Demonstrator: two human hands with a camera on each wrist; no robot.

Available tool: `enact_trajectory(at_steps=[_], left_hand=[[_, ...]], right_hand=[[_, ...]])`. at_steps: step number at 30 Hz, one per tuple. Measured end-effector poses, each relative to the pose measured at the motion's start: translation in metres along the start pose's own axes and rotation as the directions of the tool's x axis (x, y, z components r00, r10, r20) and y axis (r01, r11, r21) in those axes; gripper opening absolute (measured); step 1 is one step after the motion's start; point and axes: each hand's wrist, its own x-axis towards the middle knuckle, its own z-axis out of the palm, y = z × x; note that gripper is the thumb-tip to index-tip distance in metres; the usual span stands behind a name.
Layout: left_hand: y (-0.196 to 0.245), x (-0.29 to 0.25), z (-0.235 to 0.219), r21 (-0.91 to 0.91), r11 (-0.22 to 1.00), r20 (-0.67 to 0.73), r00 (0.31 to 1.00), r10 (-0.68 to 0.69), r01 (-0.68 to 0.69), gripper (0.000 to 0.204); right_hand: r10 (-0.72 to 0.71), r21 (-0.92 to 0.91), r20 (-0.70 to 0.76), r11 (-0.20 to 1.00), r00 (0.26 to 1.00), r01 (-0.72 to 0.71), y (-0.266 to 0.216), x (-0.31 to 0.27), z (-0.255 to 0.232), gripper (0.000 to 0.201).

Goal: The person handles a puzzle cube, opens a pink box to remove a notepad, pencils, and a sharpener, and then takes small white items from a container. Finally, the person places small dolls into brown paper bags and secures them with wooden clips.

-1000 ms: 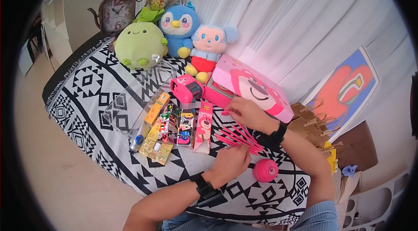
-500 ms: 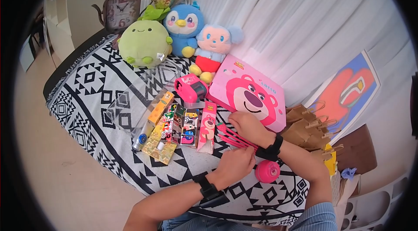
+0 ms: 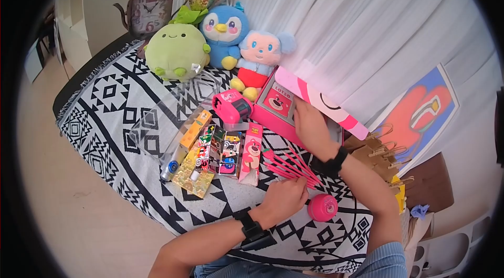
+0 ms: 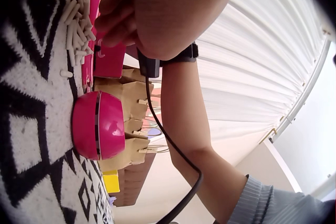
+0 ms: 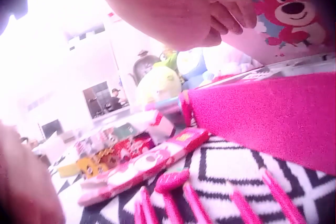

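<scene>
My right hand (image 3: 312, 126) reaches over the open pink box (image 3: 278, 126), in front of its raised bear-print lid (image 3: 325, 102). In the right wrist view its fingers (image 5: 228, 19) hang with nothing gripped, overlapping the lid. Inside the box shows a grey tray with a red bear-print item (image 3: 278, 101). Low over the cloth, my left hand (image 3: 283, 199) has its fingertips by the lower ends of several slim pink pencils (image 3: 294, 168); its fingers are loosely bent in the left wrist view. A pile of short white sticks (image 4: 79, 29) lies close beside that hand.
Right of my left hand stands a round pink container (image 3: 322, 207). A pink sharpener-like device (image 3: 231, 107), small patterned boxes (image 3: 231, 152) and a clear plastic cover (image 3: 152, 126) lie leftward. Plush toys (image 3: 176, 52) sit behind; brown paper bags (image 3: 383, 157) stand at right.
The box lid went from raised to closed and is now raised again, exposing the inside. My right hand has moved from the pencils up to the box. My left hand has barely moved.
</scene>
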Motion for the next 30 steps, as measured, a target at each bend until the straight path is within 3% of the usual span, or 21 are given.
enact_trajectory(at_steps=[2, 4, 6, 7, 10, 11, 14, 15, 16, 18, 20, 22, 30], left_hand=[[0.000, 0.000, -0.001, -0.001, 1.000, 0.012, 1.000, -0.007, 0.007, 0.009], [0.000, 0.000, -0.001, -0.010, 1.000, 0.024, 1.000, -0.019, 0.019, 0.009], [0.000, 0.001, -0.002, -0.020, 0.999, 0.036, 0.999, -0.026, 0.027, 0.010], [0.000, 0.001, -0.003, -0.030, 0.999, 0.051, 0.998, -0.034, 0.036, 0.010], [0.001, 0.002, -0.005, -0.045, 0.997, 0.053, 0.997, -0.059, 0.061, 0.010], [0.001, 0.002, -0.005, -0.042, 0.997, 0.049, 0.997, -0.065, 0.067, 0.010], [0.000, 0.002, -0.004, -0.045, 0.997, 0.051, 0.997, -0.065, 0.068, 0.010], [-0.001, 0.002, -0.003, -0.050, 0.997, 0.039, 0.998, -0.052, 0.054, 0.010], [-0.002, 0.002, -0.002, -0.055, 0.998, 0.026, 0.999, -0.039, 0.041, 0.010], [-0.002, 0.002, -0.003, -0.041, 0.998, 0.025, 0.999, -0.044, 0.045, 0.010], [-0.002, 0.003, -0.003, -0.028, 0.999, 0.030, 0.999, -0.037, 0.038, 0.009], [-0.001, 0.003, -0.004, -0.025, 0.998, 0.042, 0.997, -0.059, 0.060, 0.009], [-0.012, 0.010, -0.006, -0.003, 0.992, -0.058, 0.991, -0.123, 0.123, 0.009]], right_hand=[[0.238, -0.018, 0.242, 0.970, 0.941, -0.241, 0.013, 0.018, 0.001, 0.042], [0.196, -0.053, 0.273, 0.981, 0.942, -0.189, 0.037, 0.033, 0.016, 0.047], [0.326, 0.217, 0.476, 0.856, 0.817, -0.468, 0.054, 0.049, 0.028, 0.056], [0.313, 0.187, 0.477, 0.877, 0.821, -0.443, 0.058, 0.057, 0.035, 0.068], [0.310, 0.231, 0.505, 0.851, 0.805, -0.472, 0.065, 0.069, 0.047, 0.078], [0.346, 0.117, 0.625, 0.845, 0.700, -0.522, 0.070, 0.079, 0.046, 0.084], [0.265, 0.207, 0.715, 0.803, 0.647, -0.559, 0.072, 0.085, 0.049, 0.086], [0.268, 0.253, 0.669, 0.795, 0.693, -0.551, 0.085, 0.078, 0.070, 0.085], [0.260, 0.257, 0.672, 0.797, 0.693, -0.547, 0.082, 0.082, 0.067, 0.085], [0.247, 0.263, 0.732, 0.757, 0.635, -0.598, 0.071, 0.088, 0.053, 0.085], [0.241, 0.255, 0.742, 0.762, 0.626, -0.595, 0.080, 0.085, 0.061, 0.084], [0.272, 0.251, 0.655, 0.802, 0.705, -0.542, 0.084, 0.080, 0.068, 0.081], [0.335, 0.191, 0.602, 0.821, 0.725, -0.538, 0.059, 0.088, 0.030, 0.072]])
